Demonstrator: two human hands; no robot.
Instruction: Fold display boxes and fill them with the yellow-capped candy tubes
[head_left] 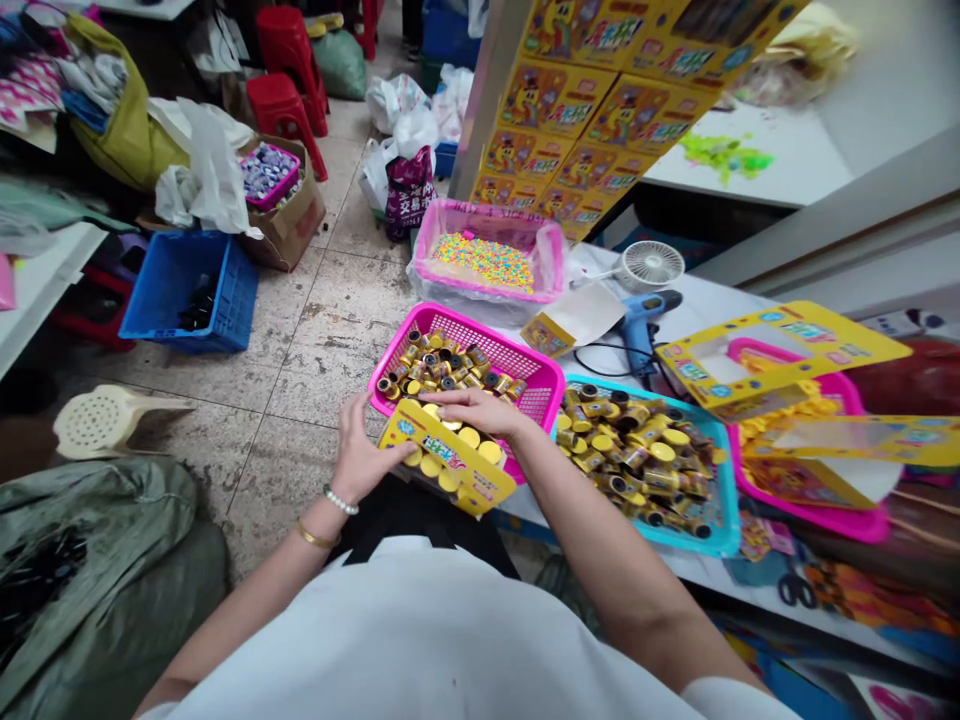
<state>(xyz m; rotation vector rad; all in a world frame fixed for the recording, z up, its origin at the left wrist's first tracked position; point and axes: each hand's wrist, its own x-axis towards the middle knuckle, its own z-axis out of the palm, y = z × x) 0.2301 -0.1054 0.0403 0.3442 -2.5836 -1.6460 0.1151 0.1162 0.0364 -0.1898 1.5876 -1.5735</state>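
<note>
The left hand (364, 450) and right hand (480, 410) meet at 12 o'clock, close to the body, over a yellow printed card (442, 452) that sits tilted. Rows of gold discs (469, 437) lie along the card's far side, and some are partly hidden under the right palm. The right hand lies across the card's top edge, its fingers (457, 398) pressed together and pointing toward 9 o'clock. The left hand stands against the card's left end, its fingers (349, 425) slightly apart and lightly curled. Whether either hand pinches the card, I cannot tell.

Just past the card at 12 o'clock, a pink basket (540, 380) holds gold-and-black cylinders (442, 365), and the card's far edge overlaps the basket's near side. A blue tray (721, 510) of the same cylinders sits at 2 o'clock, beside the right forearm. Further along at 2 o'clock, a pink tray (825, 525) lies under more yellow cards (847, 440). A blue glue gun (639, 330) and a small fan (651, 265) stand at 1 o'clock on the white table (720, 565), and a pink tub of colored beads (487, 260) sits beyond them at 12 o'clock. A blue crate (187, 290) rests on the tiled floor at 10 o'clock.
</note>
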